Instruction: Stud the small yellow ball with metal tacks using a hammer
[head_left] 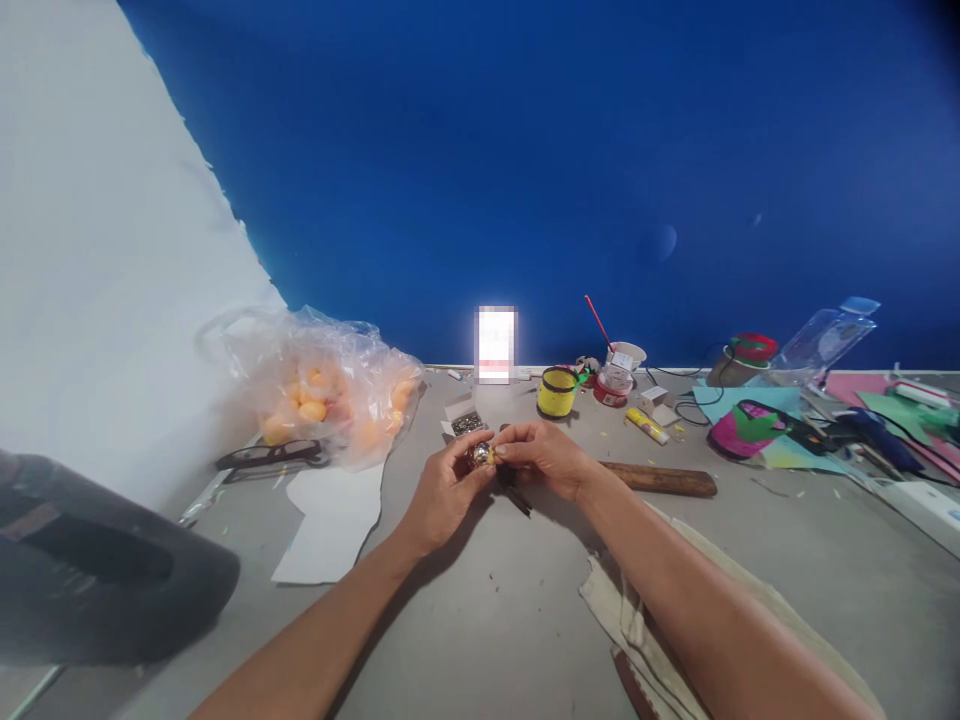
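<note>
Over the middle of the grey table, my left hand [448, 490] is closed around a small shiny round object [481, 455], silvery with brown and golden tones; its exact kind I cannot make out. From the right, my right hand [541, 455] pinches at a yellowish bit on that object's edge, fingertips together. Beneath the right hand lies a hammer, its wooden handle [664, 479] reaching out to the right and its dark metal head [515, 492] partly hidden. Just behind the left fingers stands a small open box [466, 421] of little metal pieces.
At back left sits a clear plastic bag [330, 375] of orange balls, with glasses [270, 455] and white paper [337, 525] before it. A yellow cup [556, 393], glue stick [647, 426] and clear bottle [825, 340] stand or lie rightward. Cloth [637, 620] lies under my right forearm.
</note>
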